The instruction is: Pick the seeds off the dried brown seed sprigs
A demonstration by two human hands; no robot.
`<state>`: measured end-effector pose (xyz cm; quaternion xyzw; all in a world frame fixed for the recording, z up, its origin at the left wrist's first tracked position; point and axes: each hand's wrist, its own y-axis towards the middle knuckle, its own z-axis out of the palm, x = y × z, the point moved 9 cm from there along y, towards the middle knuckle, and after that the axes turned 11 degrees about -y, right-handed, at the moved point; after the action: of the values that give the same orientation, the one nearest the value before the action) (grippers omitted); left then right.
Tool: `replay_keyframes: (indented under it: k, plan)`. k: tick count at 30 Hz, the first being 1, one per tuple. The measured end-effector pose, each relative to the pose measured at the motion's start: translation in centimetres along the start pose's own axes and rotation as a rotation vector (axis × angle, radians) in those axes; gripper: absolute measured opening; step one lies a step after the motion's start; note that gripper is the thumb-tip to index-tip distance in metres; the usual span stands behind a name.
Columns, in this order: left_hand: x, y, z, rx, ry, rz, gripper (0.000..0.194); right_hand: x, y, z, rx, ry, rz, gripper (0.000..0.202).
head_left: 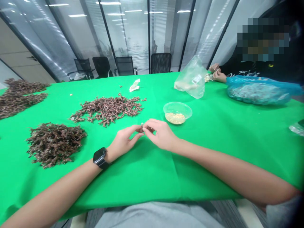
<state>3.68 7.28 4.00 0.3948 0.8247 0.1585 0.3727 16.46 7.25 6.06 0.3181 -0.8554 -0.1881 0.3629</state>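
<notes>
My left hand (pixel 125 138), with a black smartwatch (pixel 101 157) on its wrist, pinches a small, dried, brown, twig-like piece (pixel 142 129) between thumb and fingers. My right hand (pixel 160 133) meets it there, its fingertips closed on the same piece. Just beyond my right hand stands a clear plastic bowl (pixel 177 109) with pale yellow grains (pixel 175 118) in the bottom. Left of my hands lies a dense heap of dried brown pieces (pixel 55 144). A looser, spread-out pile of similar pieces (pixel 110 109) is behind my left hand.
More brown pieces (pixel 20 95) lie at the far left of the green cloth (pixel 209 136). A crumpled white scrap (pixel 135 85), a clear plastic bag (pixel 192 79) and a filled blue bag (pixel 261 90) rest toward the back. At right, a co-worker's hands (pixel 218 74) handle small pale pieces.
</notes>
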Motion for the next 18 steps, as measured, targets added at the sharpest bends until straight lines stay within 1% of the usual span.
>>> replay_keyframes:
  k: [2,5,7,9,11,13,18]
  plan:
    - [-0.2,-0.1,-0.2,-0.009,0.067,0.062,0.026,-1.0,0.0,0.5,0.036,0.129,0.125,0.015]
    - [-0.7,-0.2,-0.4,-0.025,0.140,0.152,0.027,-2.2,-0.3,2.2,0.145,0.418,0.294,0.019]
    - [-1.0,-0.1,-0.6,-0.042,0.144,0.170,0.027,-2.6,-0.5,3.2,0.201,0.597,0.375,0.023]
    - [-1.1,0.0,-1.0,-0.069,0.115,0.143,0.027,-2.8,-0.5,3.5,0.221,0.698,0.414,0.027]
    - [-1.1,0.1,-1.2,-0.089,0.058,0.085,0.026,-2.7,-0.4,3.4,0.220,0.712,0.411,0.029]
    - [-0.8,0.1,-1.2,-0.096,-0.004,0.019,0.025,-2.6,-0.3,2.9,0.198,0.650,0.376,0.029]
    - [-0.4,0.0,-1.0,-0.121,-0.114,-0.069,0.024,-2.2,0.0,1.4,0.073,0.467,0.270,0.024]
